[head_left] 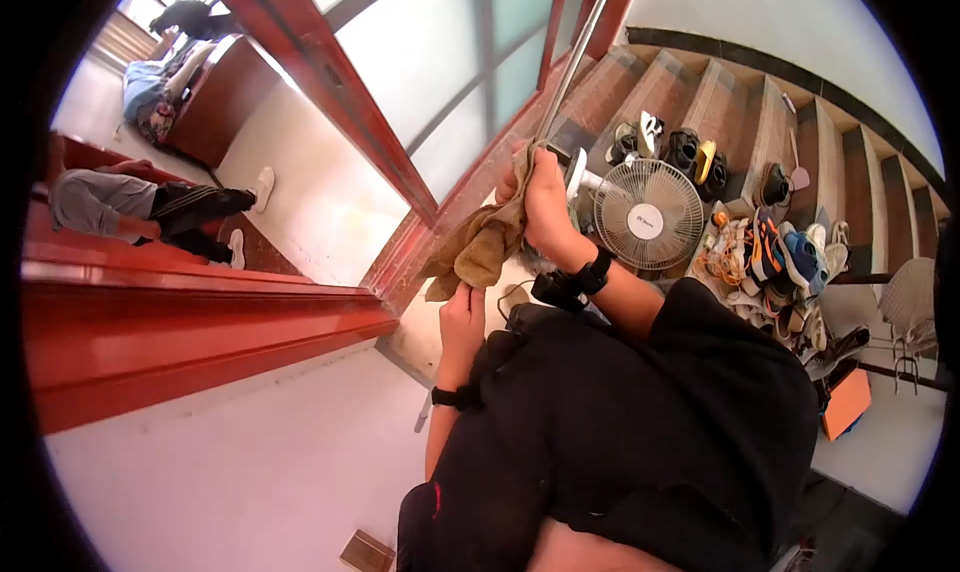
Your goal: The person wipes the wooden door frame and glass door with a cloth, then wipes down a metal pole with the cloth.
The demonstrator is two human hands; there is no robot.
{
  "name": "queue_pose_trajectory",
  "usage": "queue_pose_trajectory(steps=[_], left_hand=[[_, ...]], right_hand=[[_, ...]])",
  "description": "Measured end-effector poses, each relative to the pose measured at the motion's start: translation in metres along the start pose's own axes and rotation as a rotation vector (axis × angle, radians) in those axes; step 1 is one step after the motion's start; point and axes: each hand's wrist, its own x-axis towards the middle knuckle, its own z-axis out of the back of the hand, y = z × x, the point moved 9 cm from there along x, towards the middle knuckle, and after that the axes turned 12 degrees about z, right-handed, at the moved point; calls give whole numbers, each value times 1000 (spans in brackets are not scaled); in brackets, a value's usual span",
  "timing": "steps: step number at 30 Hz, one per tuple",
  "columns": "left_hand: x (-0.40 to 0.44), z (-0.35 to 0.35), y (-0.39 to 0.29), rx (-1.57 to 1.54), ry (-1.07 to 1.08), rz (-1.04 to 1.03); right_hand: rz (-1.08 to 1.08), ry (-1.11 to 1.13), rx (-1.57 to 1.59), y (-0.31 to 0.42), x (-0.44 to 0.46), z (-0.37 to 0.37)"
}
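A brown cloth hangs bunched between my two hands in the middle of the head view. My right hand is closed on its upper part, at the lower end of a shiny metal pole. Whether the fingers also grip the pole is hidden by the cloth. Lower down, my left hand pinches the cloth's bottom edge, with the fingertips partly covered. Dark bands circle both wrists.
A white fan stands right of my right hand. Shoes crowd the stairs behind it. A red-framed glass door rises ahead. At left, beyond the red door frame, is another person.
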Motion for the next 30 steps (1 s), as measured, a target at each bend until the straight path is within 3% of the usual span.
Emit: queue_pose_trajectory(steps=[3, 7, 15, 20, 30], left_hand=[[8, -14, -20, -26, 21, -23], [17, -36, -14, 87, 93, 18], [1, -33, 19, 215, 118, -30], [13, -39, 11, 216, 150, -42], [42, -52, -23, 90, 174, -105]], right_hand=[[-18, 67, 42, 10, 21, 17], [76, -114, -3, 51, 62, 52], [282, -175, 52, 142, 145, 131], [299, -317, 62, 146, 147, 156], [245, -292, 45, 99, 101, 126]])
